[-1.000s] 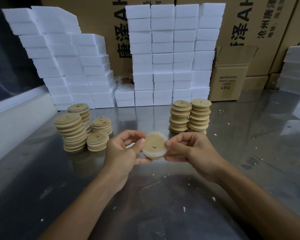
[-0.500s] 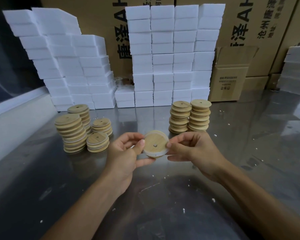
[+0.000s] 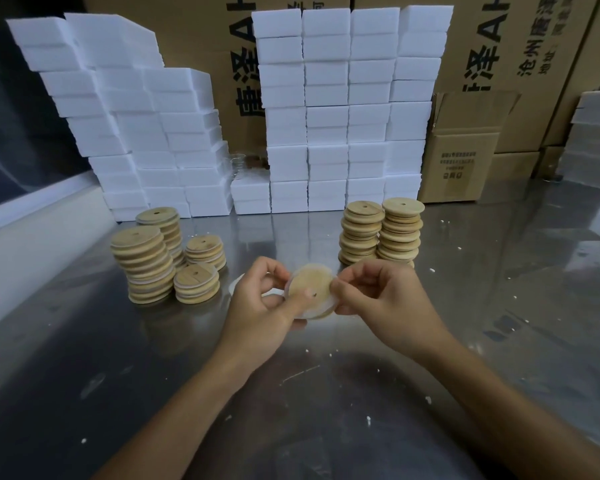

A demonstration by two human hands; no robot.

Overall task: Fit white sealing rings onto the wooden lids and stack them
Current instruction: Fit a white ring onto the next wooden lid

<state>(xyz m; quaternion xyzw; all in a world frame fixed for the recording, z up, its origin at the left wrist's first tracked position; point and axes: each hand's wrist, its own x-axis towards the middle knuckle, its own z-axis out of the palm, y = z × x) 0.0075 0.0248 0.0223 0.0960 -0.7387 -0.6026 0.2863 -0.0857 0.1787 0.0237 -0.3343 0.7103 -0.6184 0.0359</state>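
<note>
Stacked white foam blocks [image 3: 347,109] and printed cardboard boxes [image 3: 465,164] fill the back of a workshop, and in front of them runs a shiny metal table [image 3: 84,341] speckled with white crumbs.

Both hands meet just above the middle of the table, holding one round wooden lid [image 3: 310,289] between them. The lid has a small hole near its centre and a white sealing ring [image 3: 317,311] showing along its lower edge. The left hand [image 3: 264,303] grips the lid's left side with its thumb laid across the face. The right hand [image 3: 378,296] pinches the lid's right edge between thumb and fingertips.

Compared with half a second ago, the lid has turned in the hands and tipped, so its face now looks more towards the lower left. The left thumb has slid further onto the wood, close to the hole. The fingers seem to be working around the rim, which suggests the ring is being pressed into place and is nearly seated.

To the left stand four stacks of lids [image 3: 146,265], with white edges showing between some layers, so these look finished. To the right, behind the hands, stand two taller stacks [image 3: 381,233] that look like bare wood. Another white ring [image 3: 234,284] seems to lie on the table behind the left hand, mostly hidden.
</note>
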